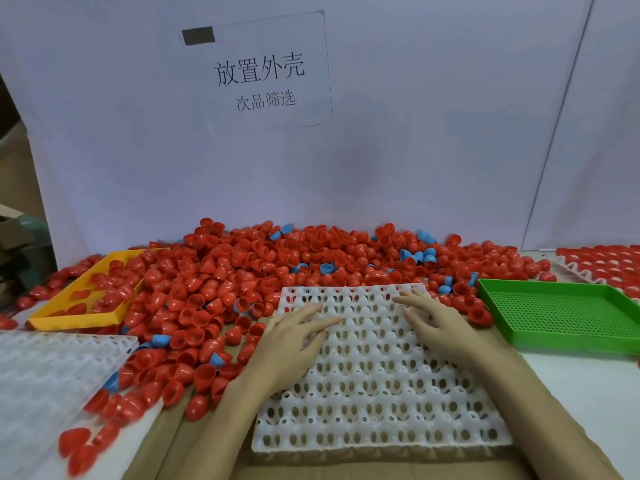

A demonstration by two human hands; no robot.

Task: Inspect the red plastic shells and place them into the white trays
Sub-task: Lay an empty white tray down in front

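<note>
I see my left hand (294, 336) and right hand (427, 315) lying flat, fingers spread, on the white tray (377, 393) atop brown cardboard (214, 441). Red shells (242, 271) heap behind it against a white backdrop (415, 133) bearing a printed sign (259, 74). A yellow tray (83, 299) sits left, a green tray (561, 310) right.

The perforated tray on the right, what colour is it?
Green, seen in the head view: the perforated plastic tray.
</note>
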